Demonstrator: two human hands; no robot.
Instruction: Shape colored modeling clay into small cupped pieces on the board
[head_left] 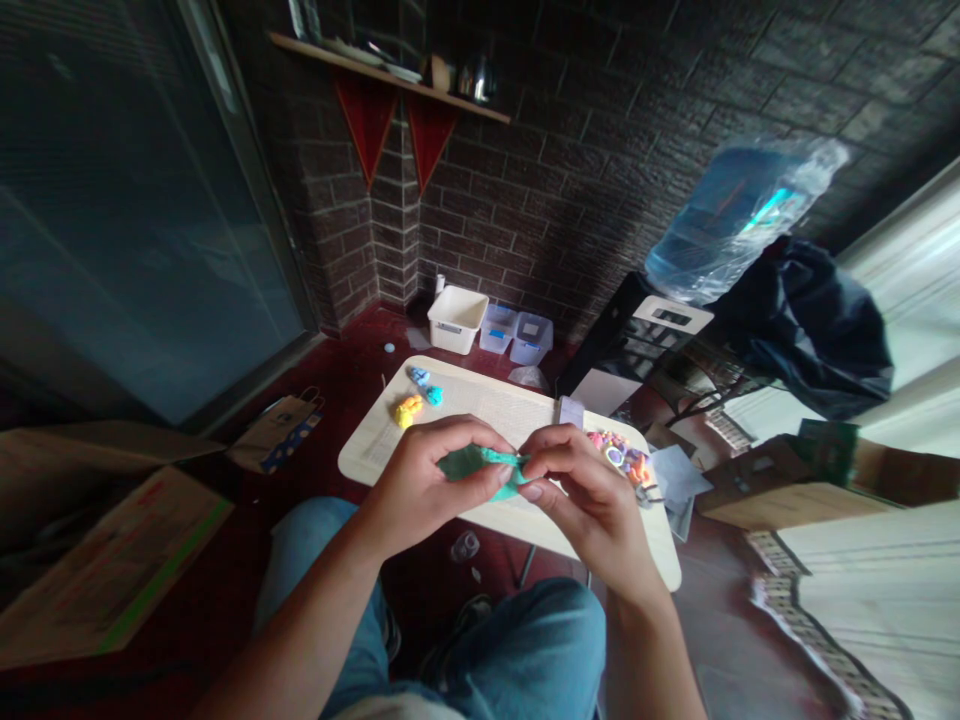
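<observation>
Above the table, both my hands pinch a soft teal-green piece of what looks like cloth (493, 456), its upper edge gathered or crinkled. My left hand (448, 470) has it between thumb and fingers on one side. Close beside it, my right hand (574, 480) grips the other end, fingertips pressed together. Part of the piece is hidden behind the fingers, and its exact kind cannot be told. A crumpled yellow bundle (409, 411), a light-blue bundle (419, 376) and a turquoise bundle (434, 396) lie at the table's far left.
The pale table (360, 462) stands before my knees. On its right lies a heap of small colourful items (626, 455). Beyond are a white bin (456, 318), clear plastic boxes (529, 338) and a water dispenser (611, 345). Cardboard boxes (112, 560) flank me.
</observation>
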